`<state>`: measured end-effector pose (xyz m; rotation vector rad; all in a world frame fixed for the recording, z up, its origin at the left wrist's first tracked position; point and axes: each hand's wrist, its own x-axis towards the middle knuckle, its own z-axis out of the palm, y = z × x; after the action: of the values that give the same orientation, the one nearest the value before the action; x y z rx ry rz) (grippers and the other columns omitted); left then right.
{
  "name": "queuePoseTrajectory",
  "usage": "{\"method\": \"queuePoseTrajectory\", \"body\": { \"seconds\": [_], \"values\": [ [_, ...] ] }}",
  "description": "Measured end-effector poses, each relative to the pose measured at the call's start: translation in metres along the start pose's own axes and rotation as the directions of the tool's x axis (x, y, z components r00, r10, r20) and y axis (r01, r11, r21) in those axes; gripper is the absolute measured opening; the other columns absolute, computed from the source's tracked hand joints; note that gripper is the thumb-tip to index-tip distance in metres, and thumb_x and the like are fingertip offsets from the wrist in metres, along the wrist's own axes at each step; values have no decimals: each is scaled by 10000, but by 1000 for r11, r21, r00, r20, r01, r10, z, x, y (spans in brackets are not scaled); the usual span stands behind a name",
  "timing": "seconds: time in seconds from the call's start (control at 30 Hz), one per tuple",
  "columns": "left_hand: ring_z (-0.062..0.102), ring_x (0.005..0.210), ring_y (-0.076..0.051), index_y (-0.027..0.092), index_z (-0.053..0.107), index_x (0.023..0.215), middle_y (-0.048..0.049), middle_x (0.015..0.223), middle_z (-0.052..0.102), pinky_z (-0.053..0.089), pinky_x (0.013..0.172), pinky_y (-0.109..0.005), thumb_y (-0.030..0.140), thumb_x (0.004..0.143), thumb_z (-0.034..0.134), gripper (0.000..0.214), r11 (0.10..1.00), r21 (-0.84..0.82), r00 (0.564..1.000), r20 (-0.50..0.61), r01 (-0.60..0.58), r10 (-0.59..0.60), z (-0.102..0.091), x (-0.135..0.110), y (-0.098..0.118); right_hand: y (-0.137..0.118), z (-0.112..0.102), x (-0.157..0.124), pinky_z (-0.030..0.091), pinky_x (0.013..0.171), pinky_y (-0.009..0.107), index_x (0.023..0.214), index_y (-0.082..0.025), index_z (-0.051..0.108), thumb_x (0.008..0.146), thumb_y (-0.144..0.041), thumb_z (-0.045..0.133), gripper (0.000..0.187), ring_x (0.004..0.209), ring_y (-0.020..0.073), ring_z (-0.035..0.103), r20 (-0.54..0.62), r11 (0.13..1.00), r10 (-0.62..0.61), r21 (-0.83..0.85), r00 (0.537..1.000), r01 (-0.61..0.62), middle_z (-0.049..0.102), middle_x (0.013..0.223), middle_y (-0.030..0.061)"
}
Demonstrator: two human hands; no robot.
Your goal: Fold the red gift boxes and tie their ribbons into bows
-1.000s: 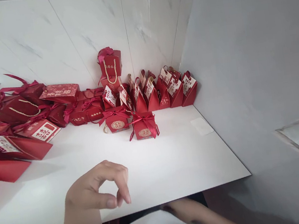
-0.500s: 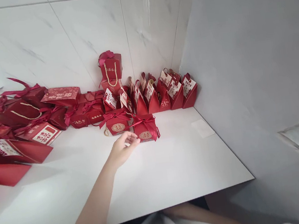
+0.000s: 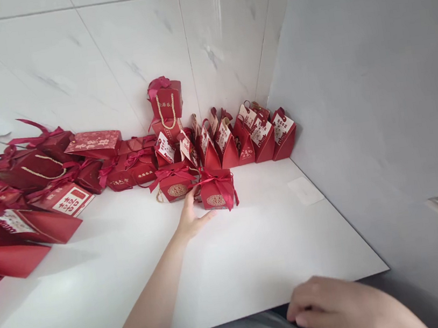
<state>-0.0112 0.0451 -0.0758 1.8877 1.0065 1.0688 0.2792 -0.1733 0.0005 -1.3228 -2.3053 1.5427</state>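
Observation:
My left hand [image 3: 192, 217] is at the left side of a small red gift box [image 3: 211, 192] with a gold round emblem and a red ribbon bow. Its fingers reach along the box's side and the thumb points out at the lower front edge, apart from the fingers. Just behind to the left stands a matching ribboned gift box [image 3: 176, 185] with a rope handle. My right hand [image 3: 324, 304] is above the front table edge, fingers loosely curled, with nothing visible in them.
Several triangular red gift boxes [image 3: 246, 146] with white tags stand in rows by the tiled wall. Ribboned boxes are stacked [image 3: 166, 103] beside them. A heap of red boxes [image 3: 40, 167] covers the left. A flat white piece [image 3: 305, 191] lies near the grey side wall [image 3: 374, 82].
My left hand has moved right to the side of the front gift box, its thumb now spread. My right hand has risen into view from the lap. The view has shifted slightly.

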Motion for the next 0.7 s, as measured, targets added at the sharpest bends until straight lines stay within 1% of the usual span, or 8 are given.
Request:
{"method": "queuePoseTrajectory", "body": {
  "seconds": [0.1, 0.17, 0.23, 0.3, 0.33, 0.4, 0.57, 0.7],
  "values": [
    [462, 1338, -322, 204, 306, 1484, -171, 1500, 393, 370, 1122, -495, 386, 760, 769, 878, 999, 30, 999, 15, 36, -36, 0, 0, 0, -7, -42, 28, 556, 860, 335, 1138, -292, 682, 948, -426, 537, 274, 984, 214, 691, -224, 970, -80, 207, 971, 128, 710, 1135, 51],
    [450, 1341, -331, 203, 329, 1477, -168, 1471, 425, 352, 1127, -504, 388, 761, 766, 859, 995, 86, 999, 22, 44, -46, 0, -1, 3, 2, -63, 68, 495, 1004, 422, 1297, -288, 578, 905, -447, 606, 424, 1191, 241, 599, -536, 950, -106, 196, 838, 245, 601, 1333, 87],
    [430, 1349, -338, 198, 365, 1460, -166, 1440, 459, 336, 1132, -508, 388, 770, 755, 815, 988, 149, 999, 23, 43, -47, 1, -2, 5, 16, -78, 114, 351, 1134, 520, 1463, -289, 395, 752, -473, 776, 827, 1413, 290, 376, -719, 942, -104, 150, 687, 300, 405, 1518, 122],
    [449, 1331, -332, 195, 402, 1437, -161, 1416, 491, 345, 1122, -498, 388, 796, 728, 744, 983, 177, 998, 21, 56, -61, 1, -3, 6, 30, -90, 153, 290, 1156, 561, 1552, -287, 185, 618, -466, 874, 1174, 1488, 317, 223, -687, 915, -129, 196, 715, 353, 222, 1604, 154],
    [470, 1315, -322, 196, 419, 1424, -155, 1406, 507, 358, 1114, -486, 388, 813, 710, 704, 984, 167, 998, 20, 63, -67, 1, -3, 7, 36, -94, 169, 307, 1150, 552, 1566, -288, 107, 587, -449, 895, 1268, 1481, 316, 245, -636, 894, -167, 225, 753, 388, 200, 1611, 160],
    [520, 1270, -296, 199, 455, 1390, -137, 1374, 546, 394, 1087, -454, 390, 850, 667, 610, 992, 104, 997, 17, 74, -76, 0, -4, 9, 43, -99, 191, 341, 1144, 510, 1571, -279, 46, 610, -441, 883, 1284, 1430, 290, 365, -613, 821, -240, 286, 753, 495, 258, 1593, 159],
    [545, 1224, -282, 204, 550, 1285, -116, 1290, 595, 402, 1072, -437, 390, 866, 650, 469, 997, 73, 998, -66, 0, 5, 1, -5, 15, 48, -92, 210, 407, 1123, 464, 1529, -234, 236, 706, -493, 809, 1036, 1344, 270, 493, -773, 676, -85, 419, 629, 606, 450, 1501, 125],
    [467, 1328, -294, 275, 379, 1466, -116, 1480, 454, 379, 1102, -457, 411, 873, 640, 662, 992, -125, 1000, -19, -6, 4, 14, 0, 20, 43, -78, 215, 469, 1068, 494, 1432, -206, 430, 892, -620, 535, 689, 1293, 303, 553, -724, 544, 79, 608, 685, 579, 564, 1414, 106]
  ]
}}
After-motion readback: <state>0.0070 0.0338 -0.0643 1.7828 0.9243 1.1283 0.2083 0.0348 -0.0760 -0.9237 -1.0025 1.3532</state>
